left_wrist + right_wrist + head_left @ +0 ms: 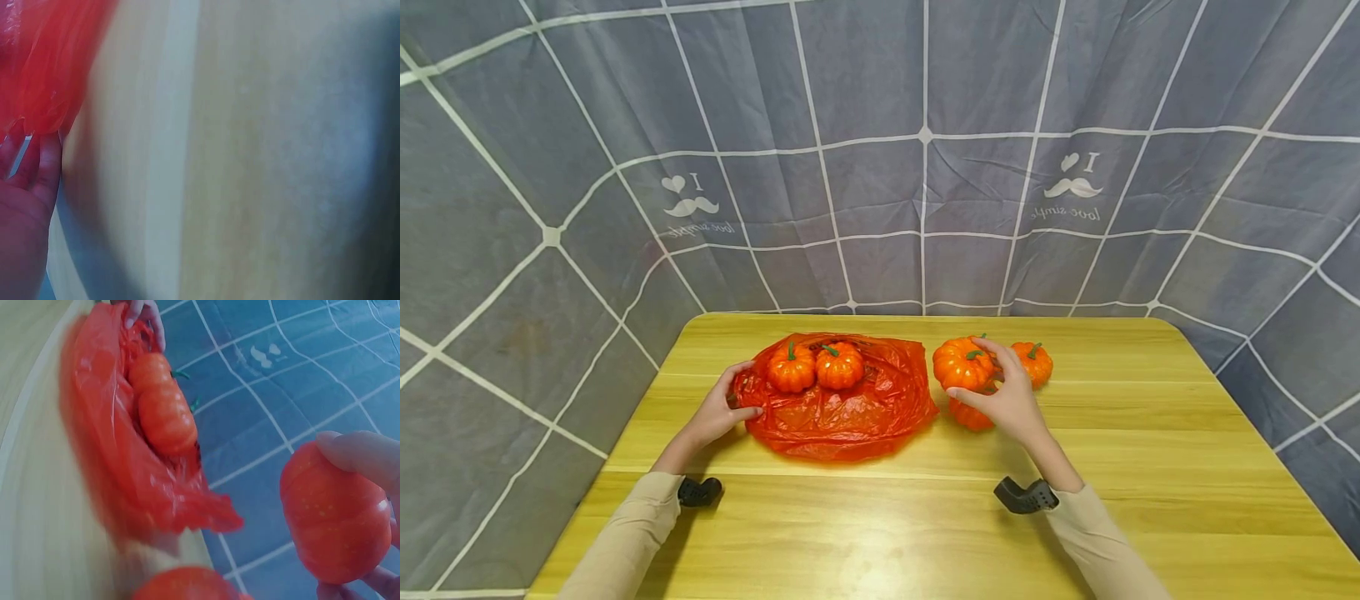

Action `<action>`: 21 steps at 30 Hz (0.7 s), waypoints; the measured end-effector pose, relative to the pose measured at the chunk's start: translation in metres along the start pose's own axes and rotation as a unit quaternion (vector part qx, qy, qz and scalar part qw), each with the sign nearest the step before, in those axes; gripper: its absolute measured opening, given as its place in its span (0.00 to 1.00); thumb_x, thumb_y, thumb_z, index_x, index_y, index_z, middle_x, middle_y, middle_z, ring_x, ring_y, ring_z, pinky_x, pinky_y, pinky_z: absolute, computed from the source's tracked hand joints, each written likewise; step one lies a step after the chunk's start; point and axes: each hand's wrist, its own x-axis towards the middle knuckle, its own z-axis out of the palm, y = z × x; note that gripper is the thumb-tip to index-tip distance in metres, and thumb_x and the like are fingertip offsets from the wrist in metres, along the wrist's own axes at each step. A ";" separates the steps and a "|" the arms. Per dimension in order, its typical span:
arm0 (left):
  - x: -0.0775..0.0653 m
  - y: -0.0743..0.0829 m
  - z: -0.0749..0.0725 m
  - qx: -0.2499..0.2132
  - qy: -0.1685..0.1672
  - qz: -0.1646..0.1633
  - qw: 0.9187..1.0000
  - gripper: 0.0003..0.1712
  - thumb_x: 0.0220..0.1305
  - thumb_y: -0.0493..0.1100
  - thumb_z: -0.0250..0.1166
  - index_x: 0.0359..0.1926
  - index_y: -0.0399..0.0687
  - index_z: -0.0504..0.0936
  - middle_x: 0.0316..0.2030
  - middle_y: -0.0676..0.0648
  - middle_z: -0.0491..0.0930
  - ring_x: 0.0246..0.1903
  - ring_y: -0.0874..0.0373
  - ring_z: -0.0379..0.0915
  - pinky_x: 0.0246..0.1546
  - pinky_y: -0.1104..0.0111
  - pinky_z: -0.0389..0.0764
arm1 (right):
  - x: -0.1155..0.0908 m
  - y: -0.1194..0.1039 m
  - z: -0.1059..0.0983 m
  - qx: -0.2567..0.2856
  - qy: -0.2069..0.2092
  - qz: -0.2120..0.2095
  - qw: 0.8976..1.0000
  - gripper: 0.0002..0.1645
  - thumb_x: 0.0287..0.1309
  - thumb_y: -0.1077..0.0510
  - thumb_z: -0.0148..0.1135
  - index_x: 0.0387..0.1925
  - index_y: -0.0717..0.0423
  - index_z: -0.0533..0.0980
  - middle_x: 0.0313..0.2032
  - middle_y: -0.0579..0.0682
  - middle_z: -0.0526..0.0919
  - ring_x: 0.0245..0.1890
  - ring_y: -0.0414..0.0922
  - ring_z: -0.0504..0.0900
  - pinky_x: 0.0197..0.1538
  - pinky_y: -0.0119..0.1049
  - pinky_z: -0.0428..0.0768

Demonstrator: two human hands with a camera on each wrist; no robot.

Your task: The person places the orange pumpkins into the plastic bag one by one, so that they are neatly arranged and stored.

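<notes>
A crumpled red plastic bag (835, 425) lies on the table with two small orange pumpkins, one (791, 368) beside the other (840, 367), in its opening. My left hand (718, 408) holds the bag's left edge between thumb and fingers; in the left wrist view its fingertips (47, 150) meet the red film. To the right of the bag, my right hand (1011, 396) grips another orange pumpkin (961, 364), its thumb and fingers on opposite sides, as the right wrist view shows. A further pumpkin (972, 414) sits just below the held one, partly covered by the hand.
Another orange pumpkin (1032, 365) stands right of my right hand. Everything rests on a wooden table (880, 533), with a grey checked cloth (880, 192) hanging behind its far edge. Each wrist wears a black camera mount (1028, 497).
</notes>
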 end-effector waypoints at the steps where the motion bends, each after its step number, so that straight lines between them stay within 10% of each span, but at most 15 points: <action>1: 0.000 0.000 0.000 0.000 0.000 0.000 1.000 0.45 0.53 0.29 0.66 0.69 0.34 0.53 0.66 0.29 0.58 0.63 0.34 0.59 0.50 0.87 0.65 | 0.001 -0.001 0.003 0.002 -0.002 -0.003 1.000 0.48 0.39 0.52 0.79 0.64 0.47 0.67 0.63 0.56 0.65 0.62 0.54 0.66 0.62 0.53 0.68; 21: 0.000 -0.005 0.001 0.007 0.007 0.008 1.000 0.45 0.53 0.30 0.67 0.69 0.35 0.54 0.64 0.29 0.60 0.61 0.35 0.60 0.48 0.87 0.66 | 0.025 -0.017 0.058 0.005 -0.043 -0.009 0.999 0.46 0.39 0.52 0.79 0.63 0.47 0.69 0.61 0.54 0.68 0.61 0.53 0.68 0.63 0.50 0.70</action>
